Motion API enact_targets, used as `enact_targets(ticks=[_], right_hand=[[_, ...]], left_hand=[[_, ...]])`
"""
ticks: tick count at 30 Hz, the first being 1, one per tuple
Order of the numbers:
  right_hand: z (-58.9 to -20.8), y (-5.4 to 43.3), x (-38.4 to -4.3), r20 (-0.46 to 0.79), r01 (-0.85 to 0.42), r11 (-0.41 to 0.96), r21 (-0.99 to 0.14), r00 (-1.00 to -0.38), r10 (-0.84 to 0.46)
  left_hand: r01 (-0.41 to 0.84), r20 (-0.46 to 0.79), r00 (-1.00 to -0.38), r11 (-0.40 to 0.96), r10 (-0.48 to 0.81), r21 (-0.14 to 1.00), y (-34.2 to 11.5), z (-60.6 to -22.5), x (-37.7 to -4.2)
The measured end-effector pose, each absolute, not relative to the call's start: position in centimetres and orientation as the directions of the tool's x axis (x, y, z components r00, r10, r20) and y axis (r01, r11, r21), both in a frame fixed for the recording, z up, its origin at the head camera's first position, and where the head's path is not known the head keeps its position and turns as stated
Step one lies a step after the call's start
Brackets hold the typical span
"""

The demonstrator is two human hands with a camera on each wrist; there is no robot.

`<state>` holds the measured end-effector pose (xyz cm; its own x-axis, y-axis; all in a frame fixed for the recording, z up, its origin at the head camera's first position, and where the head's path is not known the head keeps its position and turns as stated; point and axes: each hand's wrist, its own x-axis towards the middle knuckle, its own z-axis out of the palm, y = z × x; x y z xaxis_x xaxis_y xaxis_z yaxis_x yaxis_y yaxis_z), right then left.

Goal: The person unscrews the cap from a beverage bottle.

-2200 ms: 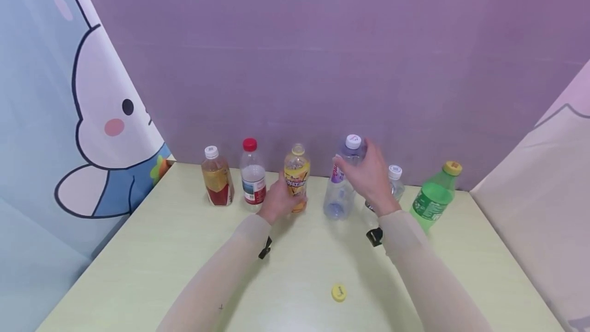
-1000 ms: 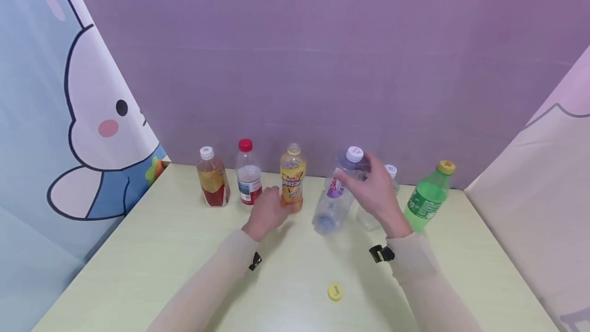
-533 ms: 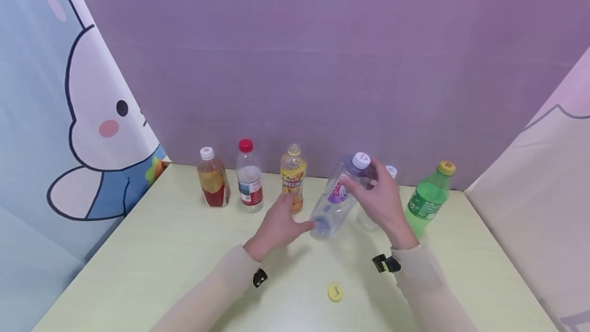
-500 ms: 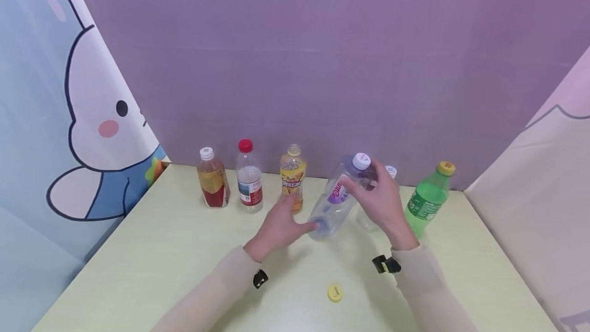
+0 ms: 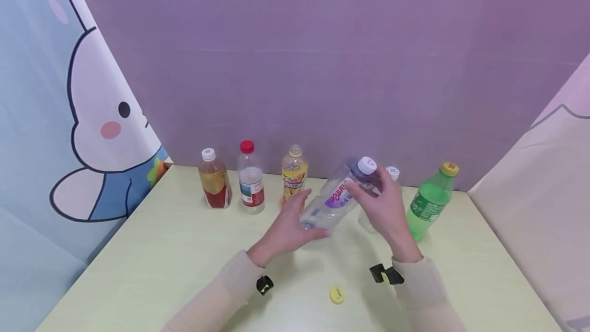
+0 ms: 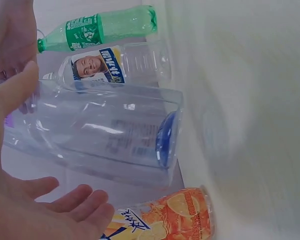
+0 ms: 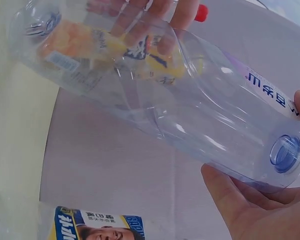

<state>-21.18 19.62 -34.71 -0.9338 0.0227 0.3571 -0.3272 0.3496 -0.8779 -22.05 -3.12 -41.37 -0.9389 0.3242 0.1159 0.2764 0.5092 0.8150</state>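
A large clear plastic bottle with a white cap and a pink-purple label tilts above the table, its capped end up to the right. My right hand grips it near the shoulder, thumb on the label side. Around its lower end my left hand lies with thumb and fingers spread; in the left wrist view those fingers look straight and loose beside the bottle. Behind the left hand stands an uncapped orange-drink bottle. The right wrist view shows left fingertips behind the clear bottle.
To the left stand a red-capped bottle and a white-capped bottle with red lower half. Right of them are a clear bottle, partly hidden by my right hand, and a green bottle. A yellow cap lies in front.
My right hand has tilted the clear bottle and drawn it nearer, its base swinging left and up. The left hand has left the orange-drink bottle and moved to the clear bottle's base.
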Motion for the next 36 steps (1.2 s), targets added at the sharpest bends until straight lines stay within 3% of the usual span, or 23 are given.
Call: enact_targets(ticks=[22,36], right_hand=[[-34.8,18.6,-19.1,0.376,-0.33,0.304,-0.894,-0.921,0.105],[-35.2,18.0,-18.4,0.418,-0.392,0.245,-0.887,-0.906,0.064]], left_hand=[[0.383,0.241,-0.914,0.497,0.327,0.779,-3.4,-41.5,-21.5],[0.396,0.181,-0.896,0.543,0.406,0.741,-4.8,-40.1,-21.1]])
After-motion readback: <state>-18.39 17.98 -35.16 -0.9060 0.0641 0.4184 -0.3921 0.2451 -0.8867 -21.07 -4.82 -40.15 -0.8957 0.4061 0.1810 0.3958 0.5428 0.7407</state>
